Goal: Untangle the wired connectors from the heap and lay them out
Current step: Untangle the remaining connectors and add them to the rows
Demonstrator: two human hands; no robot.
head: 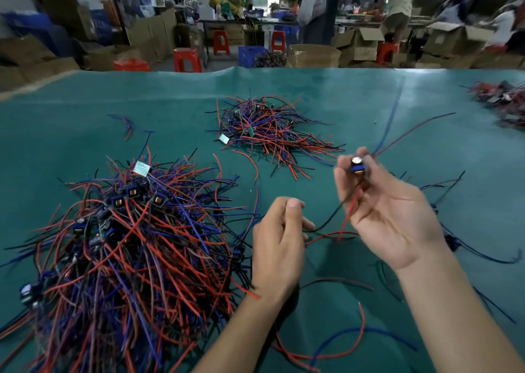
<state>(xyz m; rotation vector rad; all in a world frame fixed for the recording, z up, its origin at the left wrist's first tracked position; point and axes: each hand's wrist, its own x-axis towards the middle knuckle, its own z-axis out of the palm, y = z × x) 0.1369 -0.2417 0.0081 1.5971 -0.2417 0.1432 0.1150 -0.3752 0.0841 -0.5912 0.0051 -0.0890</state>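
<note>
Two hands are busy just right of the big heap [133, 247] of wires. The right hand [380, 210] pinches one small connector [357, 164] at its fingertips, lifted off the green mat [326, 97], likely so its wires hang free. The connector looks like a little blue block with a shiny round top. Thin red, blue and black wires run from it, bendy like string. The left hand [277, 244], nearer the heap, has its fingers curled round the trailing wires, probably to pull them straight. Behind the heap lies a smaller pile [270, 128]. Right of the hands, a few loose wires [468, 244] lie spread flat.
</note>
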